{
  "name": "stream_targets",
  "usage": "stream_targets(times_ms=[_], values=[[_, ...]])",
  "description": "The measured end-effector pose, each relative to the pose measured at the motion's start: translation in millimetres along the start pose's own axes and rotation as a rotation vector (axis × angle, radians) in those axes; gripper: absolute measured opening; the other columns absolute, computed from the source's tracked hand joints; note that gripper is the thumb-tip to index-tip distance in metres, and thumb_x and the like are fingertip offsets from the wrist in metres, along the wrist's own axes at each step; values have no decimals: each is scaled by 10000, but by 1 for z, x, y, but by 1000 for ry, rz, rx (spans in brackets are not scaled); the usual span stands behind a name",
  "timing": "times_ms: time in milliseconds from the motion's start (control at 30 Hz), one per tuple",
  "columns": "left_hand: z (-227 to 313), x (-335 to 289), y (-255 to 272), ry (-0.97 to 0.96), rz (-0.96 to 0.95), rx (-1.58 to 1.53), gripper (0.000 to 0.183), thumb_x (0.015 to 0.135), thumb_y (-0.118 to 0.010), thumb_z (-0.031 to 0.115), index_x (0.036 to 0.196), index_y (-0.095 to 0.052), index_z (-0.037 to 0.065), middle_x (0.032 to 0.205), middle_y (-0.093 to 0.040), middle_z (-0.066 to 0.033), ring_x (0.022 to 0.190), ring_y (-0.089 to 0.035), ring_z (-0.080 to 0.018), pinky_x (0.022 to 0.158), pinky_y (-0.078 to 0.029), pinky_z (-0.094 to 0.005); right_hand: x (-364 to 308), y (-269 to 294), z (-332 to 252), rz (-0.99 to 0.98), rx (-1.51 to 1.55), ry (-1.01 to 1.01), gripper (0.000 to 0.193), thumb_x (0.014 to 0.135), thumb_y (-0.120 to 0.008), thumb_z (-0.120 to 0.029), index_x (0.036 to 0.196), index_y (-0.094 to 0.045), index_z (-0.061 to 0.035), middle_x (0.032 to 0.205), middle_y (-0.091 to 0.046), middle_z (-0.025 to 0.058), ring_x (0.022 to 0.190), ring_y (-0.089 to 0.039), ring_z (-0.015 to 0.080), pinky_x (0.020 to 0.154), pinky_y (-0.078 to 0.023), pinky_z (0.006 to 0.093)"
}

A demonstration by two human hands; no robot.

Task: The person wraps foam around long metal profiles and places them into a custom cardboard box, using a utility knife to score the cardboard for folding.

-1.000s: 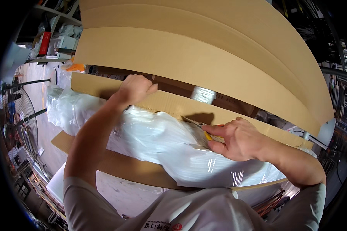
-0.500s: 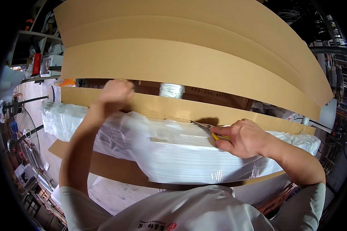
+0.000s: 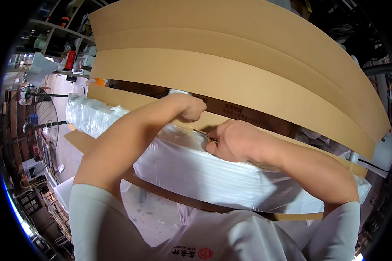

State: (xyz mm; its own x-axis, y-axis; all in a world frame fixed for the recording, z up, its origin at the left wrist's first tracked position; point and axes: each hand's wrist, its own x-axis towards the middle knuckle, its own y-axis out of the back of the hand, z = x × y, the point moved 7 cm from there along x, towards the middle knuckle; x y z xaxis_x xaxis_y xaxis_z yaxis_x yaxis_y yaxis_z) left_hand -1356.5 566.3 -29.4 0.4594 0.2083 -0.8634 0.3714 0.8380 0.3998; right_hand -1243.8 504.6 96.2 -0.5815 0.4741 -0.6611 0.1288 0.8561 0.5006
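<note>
My left hand is closed in a fist above the cardboard flap; what it grips, if anything, is hidden. Just to its right, my right hand is wrapped around scissors with yellow handles. Their metal tips point left, at the upper edge of a long bundle wrapped in white foam and clear plastic film. This bundle lies across an opened cardboard carton, against its narrow upright side. My right forearm passes over the bundle's right part.
A large creased cardboard panel rises behind the bundle. Below the near side runs another cardboard flap. A caged fan stands at left, under shelves with assorted items. Stacked materials line the right edge.
My left hand has moved right and is now beside the right one. The scissors have shifted left along the bundle's upper edge. The whole view has turned slightly.
</note>
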Motion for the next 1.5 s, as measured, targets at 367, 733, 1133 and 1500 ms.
stream_targets(times_ms=[367,733,1133,1500], values=[[19,82,-7,-93,-5,-333,178,697,-707,156,757,-694,-11,667,-636,-113,611,-577,-260,581,-448,-442,8,-19,28,-47,119,72,480,962,-541,-377,1299,-700,-74,1104,-726,219,1050,-684,384,944,-542,435],[31,36,2,-416,448,-680,284,732,-751,204,947,-734,19,741,-678,-109,720,-656,-233,671,-505,-389,-75,-30,111,-147,62,-45,502,974,-532,-365,1359,-653,-67,908,-731,228,936,-703,412,877,-557,493],[193,147,32,-14,-131,-171,311,697,-788,248,877,-731,1,729,-687,-131,718,-677,-230,642,-512,-392,-180,-40,236,-139,63,11,477,992,-546,-359,1334,-657,-45,971,-734,232,965,-702,408,880,-555,492],[342,220,51,-131,-115,-253,269,697,-786,214,703,-648,-17,662,-595,-130,645,-572,-265,621,-450,-445,-286,-50,340,-100,44,-14,494,1011,-521,-372,1363,-656,-53,1071,-733,229,1050,-691,386,949,-541,463]])
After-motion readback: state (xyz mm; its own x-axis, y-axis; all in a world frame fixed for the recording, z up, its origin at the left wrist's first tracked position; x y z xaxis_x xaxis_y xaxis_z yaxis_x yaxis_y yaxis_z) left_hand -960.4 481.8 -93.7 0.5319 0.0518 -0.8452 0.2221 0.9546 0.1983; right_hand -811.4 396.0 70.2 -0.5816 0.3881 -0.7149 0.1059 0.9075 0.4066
